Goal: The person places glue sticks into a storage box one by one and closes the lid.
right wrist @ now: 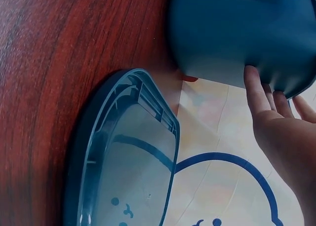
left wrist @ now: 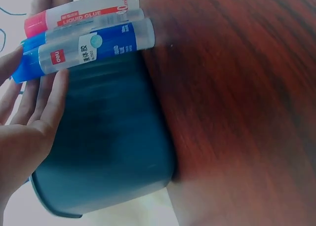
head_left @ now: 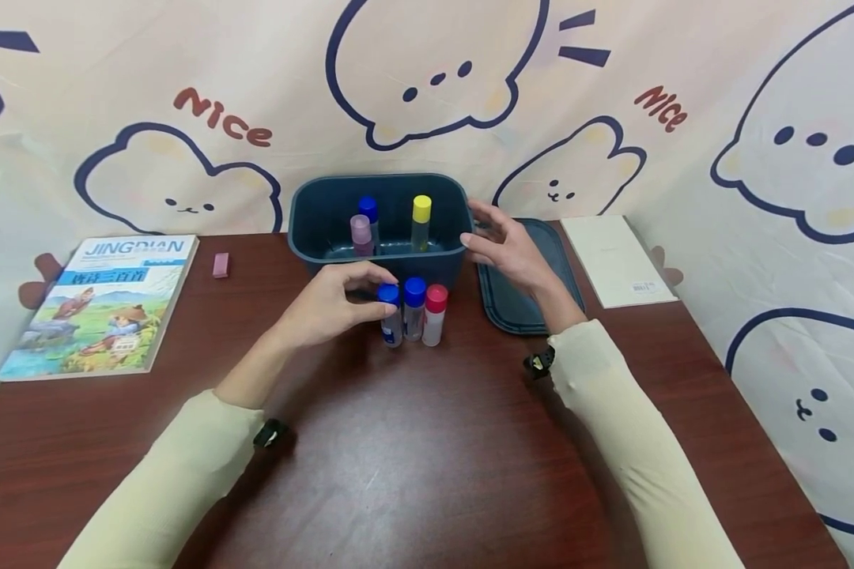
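Observation:
A dark blue-green bin (head_left: 380, 183) stands at the back of the table. Inside it are a blue-capped bottle (head_left: 368, 209), a yellow-capped bottle (head_left: 421, 215) and a purple-topped bottle (head_left: 360, 229). Before the bin stand three liquid glue bottles side by side. My left hand (head_left: 330, 304) pinches the leftmost blue-capped glue bottle (left wrist: 94, 51) by its cap, thumb to the near side. Beside that one are another blue-capped glue bottle (head_left: 413, 304) and a red-capped glue bottle (head_left: 435, 312). My right hand (head_left: 508, 249) touches the bin's right end with fingers fairly straight.
The bin's lid (head_left: 523, 304) lies right of the bin, partly under my right hand. A white booklet (head_left: 615, 261) is at the far right. On the left are a picture book (head_left: 103, 308) and a pink eraser (head_left: 221, 265). A printed cloth (head_left: 427, 95) hangs behind the table.

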`<state>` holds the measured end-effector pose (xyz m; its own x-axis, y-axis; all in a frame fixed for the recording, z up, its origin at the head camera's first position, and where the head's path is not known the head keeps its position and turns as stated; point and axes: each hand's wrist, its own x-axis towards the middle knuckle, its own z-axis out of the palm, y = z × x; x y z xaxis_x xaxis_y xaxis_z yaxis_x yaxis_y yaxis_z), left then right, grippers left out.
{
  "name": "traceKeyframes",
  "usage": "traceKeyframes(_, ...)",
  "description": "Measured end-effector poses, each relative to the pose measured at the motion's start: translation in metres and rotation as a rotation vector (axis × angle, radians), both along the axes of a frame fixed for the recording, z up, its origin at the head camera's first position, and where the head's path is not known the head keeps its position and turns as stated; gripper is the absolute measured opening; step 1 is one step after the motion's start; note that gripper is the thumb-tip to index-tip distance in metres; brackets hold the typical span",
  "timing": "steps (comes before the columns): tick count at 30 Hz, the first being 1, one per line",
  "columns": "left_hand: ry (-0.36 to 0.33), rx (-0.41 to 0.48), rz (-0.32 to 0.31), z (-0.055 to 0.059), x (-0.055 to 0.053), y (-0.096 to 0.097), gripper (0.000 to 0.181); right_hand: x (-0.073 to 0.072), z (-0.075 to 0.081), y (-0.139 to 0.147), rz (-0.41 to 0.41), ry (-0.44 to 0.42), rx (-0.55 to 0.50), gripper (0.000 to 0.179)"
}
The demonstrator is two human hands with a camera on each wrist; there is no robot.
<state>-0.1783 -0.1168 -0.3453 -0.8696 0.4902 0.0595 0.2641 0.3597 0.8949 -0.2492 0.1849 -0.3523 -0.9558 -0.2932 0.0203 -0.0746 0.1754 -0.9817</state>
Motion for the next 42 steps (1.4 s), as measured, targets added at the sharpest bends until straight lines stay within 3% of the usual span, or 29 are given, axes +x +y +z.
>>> traceKeyframes(9,0.059,-0.021,0.017,0.017,0.001,-0.011,0.038,0.0,0.0,0.0,0.0,0.0,-0.005,0.065)
traceKeyframes(28,0.071,0.139,0.201,0.063,-0.005,-0.028,0.036,0.001,0.001,-0.001,0.002,0.005,0.001,0.064)
traceKeyframes(32,0.049,0.264,0.228,0.064,-0.008,-0.028,0.035,0.001,0.001,0.001,0.006,0.002,-0.001,0.065)
traceKeyframes(42,-0.039,0.722,0.217,0.067,-0.015,-0.025,0.029,0.0,0.002,0.001,0.015,-0.002,-0.007,0.066)
